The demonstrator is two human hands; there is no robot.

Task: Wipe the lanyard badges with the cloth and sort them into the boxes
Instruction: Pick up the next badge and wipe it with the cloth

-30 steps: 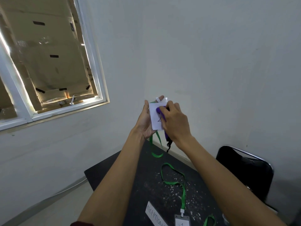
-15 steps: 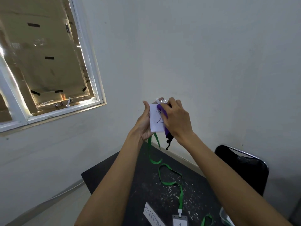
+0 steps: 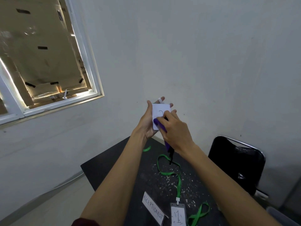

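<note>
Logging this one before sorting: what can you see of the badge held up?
The badge is a white card, upright, with a white clip tab on top and a dark handwritten mark, partly covered. The left hand holds it from behind; the right hand presses a purple cloth on its lower face.

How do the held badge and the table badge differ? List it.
The held badge is up in the left hand; the table badge lies flat on the table. The right hand presses a purple cloth on the held badge; the table badge is untouched. The table badge reads 1; the held badge's mark is partly covered. Both are white.
</note>
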